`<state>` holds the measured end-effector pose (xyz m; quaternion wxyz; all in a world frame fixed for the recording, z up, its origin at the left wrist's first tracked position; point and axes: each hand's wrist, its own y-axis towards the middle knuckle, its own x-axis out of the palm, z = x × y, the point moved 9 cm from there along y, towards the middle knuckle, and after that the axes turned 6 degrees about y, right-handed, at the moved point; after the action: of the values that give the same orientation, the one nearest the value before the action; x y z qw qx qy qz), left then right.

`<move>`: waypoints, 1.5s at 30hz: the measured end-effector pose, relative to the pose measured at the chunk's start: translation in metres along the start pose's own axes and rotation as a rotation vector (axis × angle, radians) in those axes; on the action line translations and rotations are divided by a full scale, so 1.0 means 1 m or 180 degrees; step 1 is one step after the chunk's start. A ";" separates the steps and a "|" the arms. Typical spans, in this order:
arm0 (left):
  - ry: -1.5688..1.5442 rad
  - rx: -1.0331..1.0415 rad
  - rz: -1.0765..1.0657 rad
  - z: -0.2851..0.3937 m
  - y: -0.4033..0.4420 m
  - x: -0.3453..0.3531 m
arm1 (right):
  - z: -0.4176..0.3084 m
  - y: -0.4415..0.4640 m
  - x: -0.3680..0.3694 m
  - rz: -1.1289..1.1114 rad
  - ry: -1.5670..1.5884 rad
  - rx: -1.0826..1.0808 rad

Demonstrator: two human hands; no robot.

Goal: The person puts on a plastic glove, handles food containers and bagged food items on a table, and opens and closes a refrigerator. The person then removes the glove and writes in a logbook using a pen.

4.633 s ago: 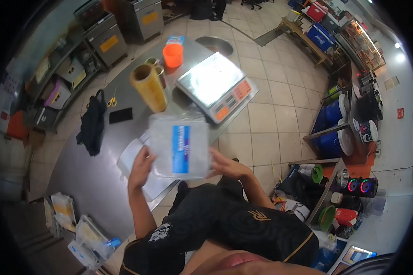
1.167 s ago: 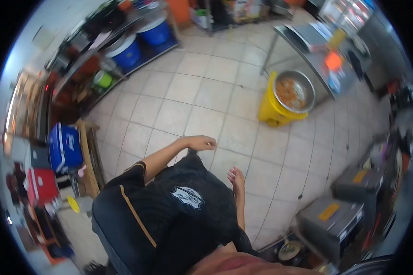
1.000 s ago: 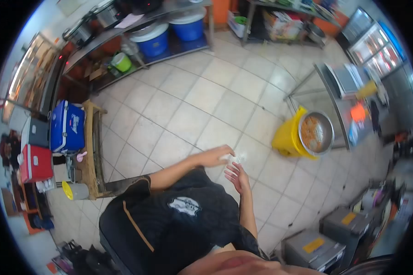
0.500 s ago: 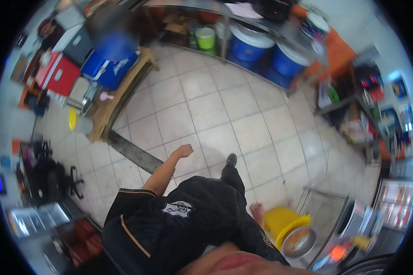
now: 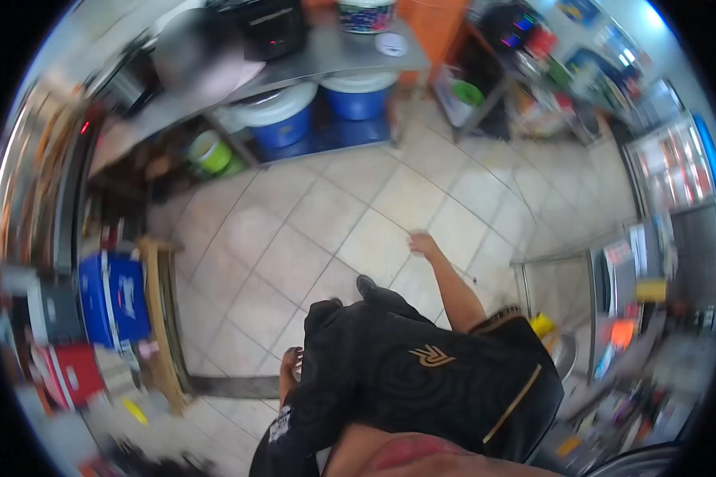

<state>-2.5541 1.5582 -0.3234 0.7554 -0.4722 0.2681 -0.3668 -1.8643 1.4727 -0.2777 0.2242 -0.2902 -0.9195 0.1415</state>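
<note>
My right hand (image 5: 422,243) swings out in front of my body over the tiled floor (image 5: 358,238). Its fingers are loosely bent and a little apart, with nothing seen in them. Low at my left side hangs my left hand (image 5: 292,363), its fingers slightly spread and no object visible in it. Neither hand touches anything. A dark shoe (image 5: 365,286) shows ahead of my black shirt (image 5: 429,389).
Ahead stands a metal table (image 5: 294,75) with blue tubs (image 5: 274,119) and a green bucket (image 5: 209,153) beneath. To the left, a blue cooler (image 5: 114,300) sits by a wooden bench (image 5: 163,318). Cluttered shelving (image 5: 485,111) and a glass-front cabinet (image 5: 676,163) stand right.
My view has turned to the right, so the coolers and metal table shift leftward. My right hand has swung forward and my left hand back beside my body.
</note>
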 end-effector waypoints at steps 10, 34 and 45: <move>0.0136 0.0003 0.0057 0.241 0.073 -0.125 | -0.069 0.005 0.109 0.0222 -0.0095 -0.0020; 0.4227 0.3603 -0.2074 0.851 0.152 0.600 | -0.364 -0.048 -0.235 0.2267 0.2482 -0.0544; 0.4954 -0.0432 -0.0896 0.922 0.411 0.454 | -0.342 -0.111 -0.480 0.3715 0.2652 -0.0836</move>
<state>-1.4708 1.7850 -0.3453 0.2671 -0.1545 0.6787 -0.6665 -1.3966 1.1428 -0.0992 0.4069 -0.7876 -0.4627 0.0043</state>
